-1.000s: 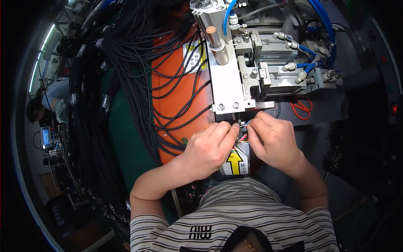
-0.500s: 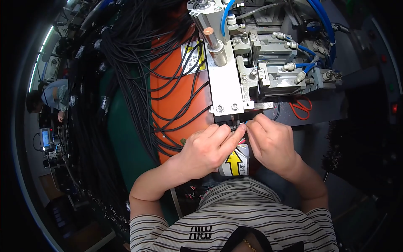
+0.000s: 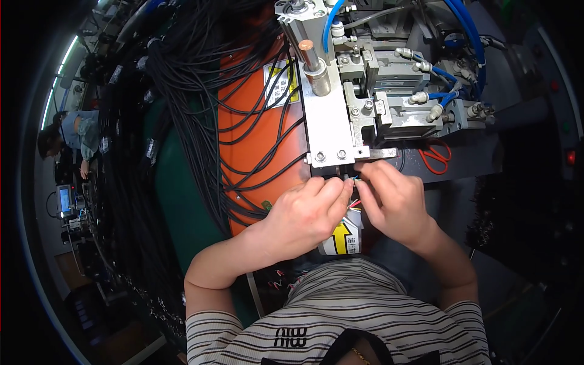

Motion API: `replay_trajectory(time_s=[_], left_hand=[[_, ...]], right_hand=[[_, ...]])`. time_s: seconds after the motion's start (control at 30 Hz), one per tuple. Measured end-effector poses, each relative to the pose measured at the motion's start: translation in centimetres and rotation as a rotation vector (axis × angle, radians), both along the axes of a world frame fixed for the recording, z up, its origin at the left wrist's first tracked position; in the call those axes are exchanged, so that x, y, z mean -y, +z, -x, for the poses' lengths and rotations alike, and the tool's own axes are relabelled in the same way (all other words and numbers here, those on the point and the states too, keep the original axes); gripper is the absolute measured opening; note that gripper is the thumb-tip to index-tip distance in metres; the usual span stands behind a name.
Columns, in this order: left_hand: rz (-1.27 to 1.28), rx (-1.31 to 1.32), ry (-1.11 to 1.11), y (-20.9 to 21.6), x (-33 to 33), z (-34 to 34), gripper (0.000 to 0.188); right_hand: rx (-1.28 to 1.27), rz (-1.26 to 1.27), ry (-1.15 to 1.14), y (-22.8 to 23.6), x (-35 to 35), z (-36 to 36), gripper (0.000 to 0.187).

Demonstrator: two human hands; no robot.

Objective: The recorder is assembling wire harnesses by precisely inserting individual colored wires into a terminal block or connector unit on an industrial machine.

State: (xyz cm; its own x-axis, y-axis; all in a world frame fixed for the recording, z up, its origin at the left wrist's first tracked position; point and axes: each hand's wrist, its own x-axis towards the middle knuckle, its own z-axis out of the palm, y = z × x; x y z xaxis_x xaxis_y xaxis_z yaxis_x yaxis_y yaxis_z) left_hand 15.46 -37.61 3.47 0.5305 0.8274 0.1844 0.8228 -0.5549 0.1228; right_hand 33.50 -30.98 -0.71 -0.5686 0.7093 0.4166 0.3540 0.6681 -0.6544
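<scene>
My left hand is closed, thumb and forefinger pinching the end of a cable below the front edge of a bright metal plate. Thin coloured wires, red, yellow and white, fan out below its fingertips. Opposite it, my right hand has thumb and forefinger curled round a small wire end, its forefinger reaching under the plate's edge. The fingertips partly hide the wire. Just below the hands lies a white label with a yellow arrow.
Pneumatic cylinders with blue hoses stand right of the plate. Red-handled scissors lie on the grey surface. Bundled black cables drape across an orange panel at left. Another person is at the far left.
My right forefinger has stretched forward, and a gap has opened between it and the thumb. My left hand has shifted slightly right, and the coloured wires show more clearly.
</scene>
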Motion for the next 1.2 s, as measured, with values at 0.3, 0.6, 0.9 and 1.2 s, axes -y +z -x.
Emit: replay_trajectory(time_s=[0.3,0.6,0.9,1.2], left_hand=[[0.013,0.241,0.111,-0.6,1.3,2.6,0.036],[0.01,0.23,0.26,-0.9,2.2,1.9,0.032],[0.324,0.672,0.246,0.5,1.0,2.0,0.021],[0.299,0.793,0.258,-0.8,0.1,0.9,0.019]], right_hand=[[-0.013,0.32,0.047,0.2,-1.0,-0.8,0.003],[-0.235,0.234,0.12,2.3,1.4,0.4,0.015],[-0.415,0.547,0.071,0.9,1.2,0.4,0.016],[-0.476,0.551,0.077,0.3,1.7,0.4,0.019]])
